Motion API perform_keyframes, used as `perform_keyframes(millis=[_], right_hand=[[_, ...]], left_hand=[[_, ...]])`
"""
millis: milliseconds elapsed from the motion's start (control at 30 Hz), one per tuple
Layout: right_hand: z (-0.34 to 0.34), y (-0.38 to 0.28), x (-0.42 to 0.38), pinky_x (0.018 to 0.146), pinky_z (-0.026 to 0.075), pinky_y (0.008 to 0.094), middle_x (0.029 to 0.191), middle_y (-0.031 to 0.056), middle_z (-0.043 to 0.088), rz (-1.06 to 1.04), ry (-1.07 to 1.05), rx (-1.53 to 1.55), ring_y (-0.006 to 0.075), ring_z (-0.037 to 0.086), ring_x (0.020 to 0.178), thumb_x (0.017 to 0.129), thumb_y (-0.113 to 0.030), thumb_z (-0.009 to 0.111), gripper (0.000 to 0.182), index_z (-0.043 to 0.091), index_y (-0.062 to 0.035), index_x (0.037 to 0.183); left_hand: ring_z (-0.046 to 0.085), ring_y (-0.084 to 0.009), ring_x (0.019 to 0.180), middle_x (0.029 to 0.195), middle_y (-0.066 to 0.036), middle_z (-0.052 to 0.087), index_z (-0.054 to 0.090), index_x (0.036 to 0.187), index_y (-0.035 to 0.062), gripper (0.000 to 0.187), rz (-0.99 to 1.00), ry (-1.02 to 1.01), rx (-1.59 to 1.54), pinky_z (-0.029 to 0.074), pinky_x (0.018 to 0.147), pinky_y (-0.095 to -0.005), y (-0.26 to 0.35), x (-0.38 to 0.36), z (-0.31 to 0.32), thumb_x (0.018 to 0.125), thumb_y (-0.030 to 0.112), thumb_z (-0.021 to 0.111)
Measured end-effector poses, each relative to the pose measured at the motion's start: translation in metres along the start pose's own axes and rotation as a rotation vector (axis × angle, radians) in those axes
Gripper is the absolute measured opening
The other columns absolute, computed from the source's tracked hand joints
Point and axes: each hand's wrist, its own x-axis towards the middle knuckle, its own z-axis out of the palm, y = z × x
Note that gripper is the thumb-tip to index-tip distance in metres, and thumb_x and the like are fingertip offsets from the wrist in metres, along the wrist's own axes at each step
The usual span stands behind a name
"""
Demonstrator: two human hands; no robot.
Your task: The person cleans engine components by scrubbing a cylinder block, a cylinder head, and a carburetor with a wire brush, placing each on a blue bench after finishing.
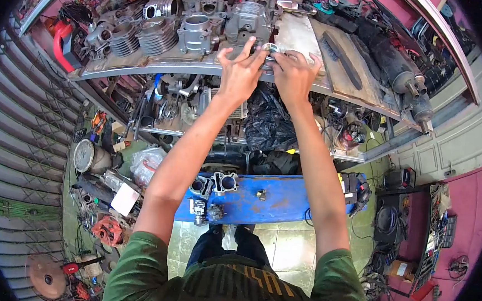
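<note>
Head view looks down on a metal shelf crowded with engine cylinders, leaving bare sheet only at its front edge, where both arms reach. Left hand and right hand together pinch a small ring-shaped part just above that edge.
</note>
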Motion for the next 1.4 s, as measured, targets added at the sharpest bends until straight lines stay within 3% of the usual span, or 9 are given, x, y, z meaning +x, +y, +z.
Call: perform_keyframes(millis=[267, 333, 433, 567, 633, 800, 933, 1033, 1400], right_hand=[[0.020, -0.033, 0.011, 0.107, 0.030, 0.0538, 0.088, -0.0013, 0.078, 0.068, 0.111, 0.010, 0.0187, 0.067, 0.103, 0.076, -0.015, 0.081, 0.015, 0.079, -0.0179, 0.090], [0.025, -0.039, 0.012, 0.104, 0.032, 0.0470, 0.082, -0.0005, 0.076, 0.085, 0.120, -0.018, 0.0170, 0.068, 0.101, 0.074, -0.020, 0.084, 0.010, 0.080, -0.0186, 0.083], [0.034, -0.040, 0.017, 0.106, 0.030, 0.0530, 0.084, -0.0004, 0.077, 0.085, 0.126, 0.049, 0.0192, 0.067, 0.102, 0.077, -0.015, 0.080, 0.010, 0.078, -0.0198, 0.085], [0.041, -0.043, 0.023, 0.105, 0.032, 0.0500, 0.082, -0.0012, 0.077, 0.054, 0.146, -0.009, 0.0177, 0.068, 0.102, 0.075, -0.019, 0.083, 0.010, 0.080, -0.0212, 0.083], [0.043, -0.045, 0.025, 0.106, 0.029, 0.0545, 0.086, -0.0014, 0.077, 0.057, 0.118, -0.016, 0.0213, 0.066, 0.106, 0.077, -0.017, 0.080, 0.010, 0.078, -0.0199, 0.086], [0.054, -0.046, 0.021, 0.108, 0.027, 0.0561, 0.091, -0.0014, 0.078, 0.051, 0.078, -0.043, 0.0213, 0.064, 0.112, 0.076, -0.019, 0.081, 0.010, 0.078, -0.0193, 0.087], [0.061, -0.047, 0.017, 0.109, 0.025, 0.0581, 0.092, -0.0014, 0.078, 0.051, 0.073, -0.060, 0.0217, 0.062, 0.117, 0.076, -0.021, 0.081, 0.012, 0.079, -0.0194, 0.088], [0.057, -0.049, 0.017, 0.108, 0.025, 0.0582, 0.093, -0.0026, 0.078, 0.022, 0.071, -0.148, 0.0214, 0.061, 0.119, 0.077, -0.025, 0.083, 0.013, 0.080, -0.0235, 0.090], [0.061, -0.055, 0.020, 0.109, 0.024, 0.0576, 0.093, -0.0002, 0.078, 0.047, 0.056, -0.138, 0.0223, 0.061, 0.120, 0.079, -0.021, 0.081, 0.014, 0.080, -0.0227, 0.092]], left_hand=[[0.049, -0.0161, 0.142, 0.127, 0.000, 0.072, 0.065, 0.130, 0.0218, 0.049, -0.005, 0.085, -0.006, 0.024, 0.102, -0.0558, -0.033, -0.005, -0.011, 0.084, 0.016, 0.078], [0.052, -0.0158, 0.140, 0.124, 0.000, 0.074, 0.068, 0.126, 0.0235, 0.037, 0.035, 0.132, 0.001, 0.025, 0.101, -0.0554, -0.042, -0.003, -0.012, 0.089, 0.022, 0.075], [0.052, -0.0156, 0.139, 0.123, 0.000, 0.074, 0.071, 0.122, 0.0235, 0.034, 0.037, 0.142, 0.011, 0.026, 0.101, -0.0552, -0.049, -0.003, -0.013, 0.089, 0.021, 0.075], [0.053, -0.0140, 0.139, 0.121, 0.003, 0.075, 0.074, 0.118, 0.0260, 0.034, -0.002, 0.157, 0.022, 0.022, 0.104, -0.0516, -0.062, 0.001, -0.010, 0.086, 0.014, 0.078], [0.053, -0.0139, 0.139, 0.120, 0.004, 0.075, 0.074, 0.116, 0.0262, 0.033, -0.006, 0.169, 0.016, 0.022, 0.104, -0.0514, -0.067, 0.001, -0.004, 0.086, 0.014, 0.078], [0.053, -0.0145, 0.139, 0.117, 0.005, 0.076, 0.074, 0.114, 0.0263, 0.032, -0.016, 0.192, 0.030, 0.021, 0.104, -0.0504, -0.074, -0.003, 0.008, 0.085, 0.013, 0.078], [0.050, -0.0148, 0.142, 0.117, 0.006, 0.076, 0.073, 0.113, 0.0237, 0.027, -0.032, 0.191, 0.011, 0.022, 0.102, -0.0546, -0.077, -0.009, 0.010, 0.088, 0.017, 0.076], [0.049, -0.0156, 0.143, 0.118, 0.006, 0.076, 0.073, 0.114, 0.0236, 0.027, -0.045, 0.194, 0.018, 0.022, 0.103, -0.0543, -0.076, -0.010, 0.010, 0.087, 0.017, 0.077], [0.052, -0.0187, 0.141, 0.116, 0.004, 0.076, 0.072, 0.116, 0.0230, 0.031, -0.072, 0.185, 0.024, 0.022, 0.104, -0.0535, -0.078, -0.008, 0.013, 0.087, 0.013, 0.077]])
